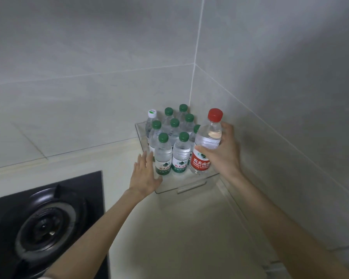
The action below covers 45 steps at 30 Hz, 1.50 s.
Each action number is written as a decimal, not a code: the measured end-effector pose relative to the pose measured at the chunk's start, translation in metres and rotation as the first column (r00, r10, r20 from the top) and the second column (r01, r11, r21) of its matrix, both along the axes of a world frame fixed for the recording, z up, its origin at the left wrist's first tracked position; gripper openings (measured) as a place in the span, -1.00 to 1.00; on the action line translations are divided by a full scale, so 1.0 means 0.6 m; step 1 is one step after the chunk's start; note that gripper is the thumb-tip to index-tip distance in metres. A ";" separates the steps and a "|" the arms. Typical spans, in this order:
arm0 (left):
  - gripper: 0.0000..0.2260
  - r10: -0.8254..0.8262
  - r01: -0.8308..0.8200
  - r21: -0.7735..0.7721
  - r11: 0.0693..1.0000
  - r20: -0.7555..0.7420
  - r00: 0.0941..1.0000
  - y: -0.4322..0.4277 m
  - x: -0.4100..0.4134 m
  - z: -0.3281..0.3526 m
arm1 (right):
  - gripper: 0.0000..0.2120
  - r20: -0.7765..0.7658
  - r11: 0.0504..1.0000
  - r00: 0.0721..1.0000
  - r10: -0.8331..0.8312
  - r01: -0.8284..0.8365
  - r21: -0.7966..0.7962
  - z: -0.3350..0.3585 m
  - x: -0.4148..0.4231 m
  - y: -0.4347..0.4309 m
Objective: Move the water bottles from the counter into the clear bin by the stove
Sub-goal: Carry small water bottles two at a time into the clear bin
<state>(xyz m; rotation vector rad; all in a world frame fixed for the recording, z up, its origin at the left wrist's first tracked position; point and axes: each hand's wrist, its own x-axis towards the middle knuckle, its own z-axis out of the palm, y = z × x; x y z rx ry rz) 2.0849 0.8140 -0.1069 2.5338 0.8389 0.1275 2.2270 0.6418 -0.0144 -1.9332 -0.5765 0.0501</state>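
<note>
A clear plastic bin [189, 186] sits in the counter's back corner, against both tiled walls. Several green-capped water bottles [180, 154] stand upright inside it, plus one white-capped bottle [150, 121] at the back left. My right hand [223, 154] grips a red-capped, red-labelled water bottle [206, 146] around its middle, at the bin's front right; its base is down inside the bin. My left hand [145, 174] rests flat with straight fingers against the bin's left front wall.
A black gas stove [44, 224] with a round burner lies at the lower left, close to my left forearm. Cream countertop [179, 228] stretches in front of the bin. Tiled walls close in behind and on the right.
</note>
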 end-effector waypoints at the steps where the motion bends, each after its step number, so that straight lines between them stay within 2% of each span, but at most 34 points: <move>1: -0.22 0.021 -0.021 -0.020 1.000 0.000 1.000 -0.002 -0.003 -0.007 | -0.26 0.007 1.000 1.000 -0.019 0.019 0.000 -0.005 0.004 0.007; 6: -0.30 0.038 -0.036 -0.051 0.998 0.030 0.999 -0.005 -0.003 -0.020 | -0.26 0.000 0.993 0.996 -0.093 0.093 -0.079 -0.048 0.025 0.030; 12: -0.31 0.048 -0.048 -0.067 0.997 -0.001 0.999 -0.007 0.002 -0.020 | -0.30 -0.100 0.983 0.987 -0.127 0.112 -0.147 -0.113 0.050 0.043; 20: -0.32 0.058 -0.056 -0.083 0.995 0.025 0.998 -0.006 0.004 -0.025 | -0.26 -0.113 0.962 0.991 -0.078 0.045 -0.269 -0.151 0.063 0.041; 24: -0.31 0.058 -0.056 -0.080 0.995 0.026 0.998 -0.005 0.004 -0.028 | -0.30 -0.051 0.954 0.998 -0.044 0.027 -0.298 -0.153 0.066 0.033; 29: -0.31 0.055 -0.053 -0.076 0.996 0.024 0.998 -0.003 0.007 -0.029 | -0.32 0.177 0.956 0.984 0.035 0.019 -0.293 -0.112 0.067 0.029; 31: -0.32 0.055 -0.053 -0.080 0.995 0.020 0.998 -0.004 0.007 -0.029 | -0.35 0.238 0.928 0.963 0.130 -0.034 -0.370 -0.087 0.078 0.032; 34: -0.32 0.055 -0.054 -0.084 0.995 0.018 0.998 -0.006 0.007 -0.028 | -0.54 0.257 0.836 0.934 0.249 -0.074 -0.544 -0.066 0.088 0.036; 41: -0.33 0.061 -0.061 -0.071 0.996 -0.006 0.998 -0.008 0.007 -0.024 | -0.60 0.342 0.822 0.926 0.161 0.066 -0.566 -0.065 0.073 0.037; 45: -0.33 0.065 -0.068 -0.058 0.996 -0.044 0.997 -0.012 0.005 -0.019 | -0.54 0.349 0.777 0.917 0.192 0.075 -0.625 -0.064 0.066 0.029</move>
